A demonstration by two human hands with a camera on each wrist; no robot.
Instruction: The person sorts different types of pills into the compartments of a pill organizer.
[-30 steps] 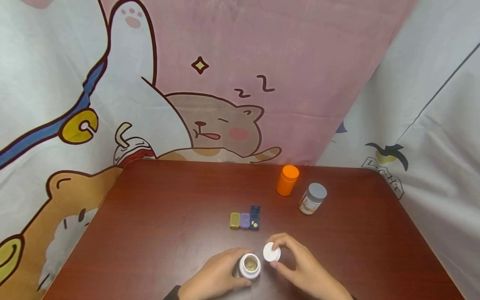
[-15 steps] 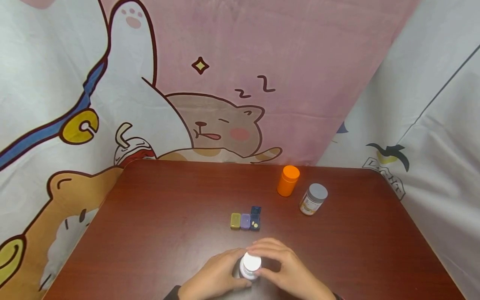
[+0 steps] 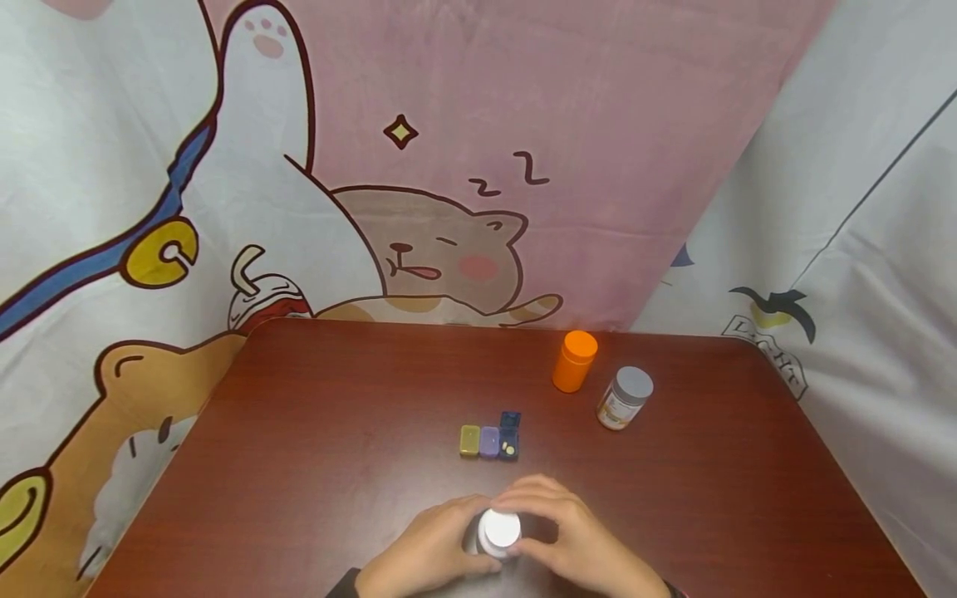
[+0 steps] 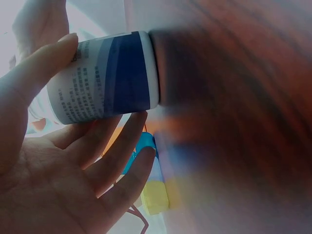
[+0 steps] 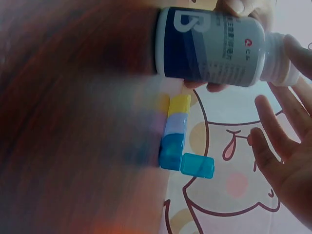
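Two hands were on one bottle in my feeds, so here's how it looked from my end. The white bottle [image 3: 488, 545] stood upright at the near side of the table [image 3: 336, 399], long axis pretty much vertical, base down at the wood, though I couldn't swear it was touching. The left hand [image 3: 429, 544] had it wrapped from the person's left, thumb on one side of the body and fingers round the other. The right hand [image 3: 579, 531] was the nearer one to the white cap [image 3: 502, 526], pinching its rim between thumb and fingers right at the top of that axis. I figured everything hinged on cap and bottle lining up; they looked about square, but I couldn't tell how far the threads had caught. Materials-wise: smooth, shiny plastic, a cylinder with a rounded shoulder, navy-and-white printed label [image 4: 124, 73]. Just beyond sat a little boxy pill organizer [image 3: 489, 442] in see-through yellow, purple and dark blue, the blue lid flipped up over a couple of pale tablets [image 3: 510, 449]. Farther back stood a glossy orange bottle [image 3: 575, 361] and a grey-lidded jar [image 3: 625, 399], well apart from both hands.
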